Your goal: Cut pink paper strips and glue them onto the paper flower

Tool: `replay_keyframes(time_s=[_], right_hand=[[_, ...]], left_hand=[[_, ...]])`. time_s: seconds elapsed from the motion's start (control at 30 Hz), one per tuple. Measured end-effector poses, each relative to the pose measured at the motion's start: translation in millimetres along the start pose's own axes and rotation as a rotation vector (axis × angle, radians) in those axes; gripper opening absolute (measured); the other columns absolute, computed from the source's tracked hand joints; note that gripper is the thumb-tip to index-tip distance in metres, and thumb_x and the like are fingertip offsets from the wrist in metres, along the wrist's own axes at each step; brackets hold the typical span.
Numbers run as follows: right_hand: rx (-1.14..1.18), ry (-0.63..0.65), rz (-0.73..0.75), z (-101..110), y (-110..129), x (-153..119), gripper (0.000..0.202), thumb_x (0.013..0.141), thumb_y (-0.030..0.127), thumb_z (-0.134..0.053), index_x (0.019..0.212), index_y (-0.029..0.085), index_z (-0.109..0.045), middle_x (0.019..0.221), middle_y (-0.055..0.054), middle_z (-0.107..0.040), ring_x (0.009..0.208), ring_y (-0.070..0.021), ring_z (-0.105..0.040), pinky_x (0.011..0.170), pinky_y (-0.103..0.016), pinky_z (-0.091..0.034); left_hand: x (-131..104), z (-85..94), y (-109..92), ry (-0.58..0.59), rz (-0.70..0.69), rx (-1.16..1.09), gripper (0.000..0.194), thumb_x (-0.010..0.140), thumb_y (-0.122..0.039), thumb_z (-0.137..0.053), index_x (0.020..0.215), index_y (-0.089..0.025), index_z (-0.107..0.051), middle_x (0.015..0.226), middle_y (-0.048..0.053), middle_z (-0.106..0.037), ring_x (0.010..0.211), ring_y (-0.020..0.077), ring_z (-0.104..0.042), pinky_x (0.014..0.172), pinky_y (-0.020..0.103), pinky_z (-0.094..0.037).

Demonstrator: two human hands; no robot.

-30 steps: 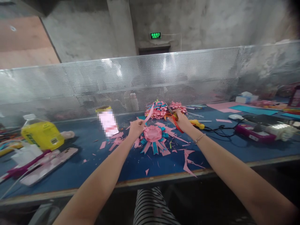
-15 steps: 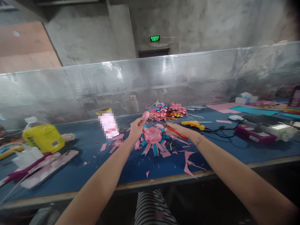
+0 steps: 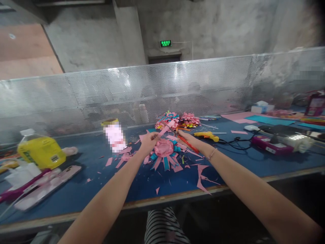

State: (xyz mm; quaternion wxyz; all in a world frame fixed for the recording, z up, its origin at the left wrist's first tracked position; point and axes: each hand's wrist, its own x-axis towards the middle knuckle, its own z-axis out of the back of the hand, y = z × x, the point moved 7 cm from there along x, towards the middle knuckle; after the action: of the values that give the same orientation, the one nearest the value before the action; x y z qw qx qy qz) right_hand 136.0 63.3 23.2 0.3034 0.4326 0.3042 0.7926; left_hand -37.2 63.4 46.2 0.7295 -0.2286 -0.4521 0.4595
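Note:
Between my fingers, my left hand (image 3: 149, 143) pinches a pink paper strip (image 3: 166, 128) that slants up to the right. My right hand (image 3: 186, 138) is closed around red-handled scissors (image 3: 188, 143), whose blades point toward the strip. Whether the blades touch the strip is too small to tell. Below both hands lies a pink and blue paper rosette (image 3: 164, 148) with ribbon-like tails toward the table's front edge. Pink paper scraps (image 3: 202, 178) surround it. Two more layered paper rosettes (image 3: 189, 119) sit behind my hands.
A yellow glue gun (image 3: 207, 136) and a purple device (image 3: 271, 145) lie to the right. At the left are a bottle of yellow liquid (image 3: 42, 150) and a pink phone (image 3: 48, 188). A perforated metal screen (image 3: 83, 98) runs along the back.
The pink strip in my left hand now extends flatter toward the scissors, rather than curling upward. The scissors have swung slightly, and the whole view has shifted a little.

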Motion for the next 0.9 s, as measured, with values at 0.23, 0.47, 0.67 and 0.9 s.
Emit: replay_keyframes(time_s=[0.23, 0.47, 0.67, 0.9], right_hand=[[-0.259, 0.031, 0.113, -4, 8, 1, 0.028, 0.079, 0.044, -0.044, 0.089, 0.017, -0.045, 0.074, 0.001, -0.049, 0.068, -0.0115, -0.044, 0.066, -0.026, -0.041], [-0.279, -0.03, 0.082, -4, -6, 5, 0.029, 0.078, 0.046, -0.043, 0.084, 0.019, -0.046, 0.071, 0.001, -0.048, 0.067, -0.0119, -0.045, 0.062, -0.025, -0.041], [-0.192, -0.015, 0.011, -3, -13, 5, 0.026, 0.078, 0.046, -0.043, 0.084, 0.02, -0.046, 0.067, 0.001, -0.05, 0.062, -0.0119, -0.047, 0.057, -0.025, -0.041], [-0.282, -0.037, 0.056, -3, -2, 4, 0.021, 0.079, 0.041, -0.042, 0.082, 0.02, -0.047, 0.065, 0.001, -0.051, 0.064, -0.0128, -0.049, 0.06, -0.026, -0.041]], left_hand=[[-3, -1.9, -4, -0.018, 0.032, -0.093, 0.018, 0.07, -0.032, -0.053, 0.075, -0.015, -0.058, 0.063, 0.001, -0.061, 0.042, 0.0077, -0.047, 0.041, 0.02, -0.035], [-5, -4.7, -9, -0.01, 0.016, -0.105, 0.016, 0.07, -0.031, -0.053, 0.072, -0.016, -0.058, 0.06, 0.0, -0.06, 0.04, 0.0067, -0.045, 0.041, 0.019, -0.035], [-6, -5.0, -13, 0.0, 0.024, -0.076, 0.018, 0.071, -0.032, -0.052, 0.072, -0.015, -0.058, 0.06, 0.001, -0.06, 0.042, 0.0077, -0.047, 0.043, 0.021, -0.037], [-6, -5.0, -11, 0.004, 0.026, -0.067, 0.016, 0.072, -0.029, -0.051, 0.074, -0.015, -0.059, 0.063, 0.002, -0.062, 0.043, 0.0078, -0.046, 0.045, 0.021, -0.037]])
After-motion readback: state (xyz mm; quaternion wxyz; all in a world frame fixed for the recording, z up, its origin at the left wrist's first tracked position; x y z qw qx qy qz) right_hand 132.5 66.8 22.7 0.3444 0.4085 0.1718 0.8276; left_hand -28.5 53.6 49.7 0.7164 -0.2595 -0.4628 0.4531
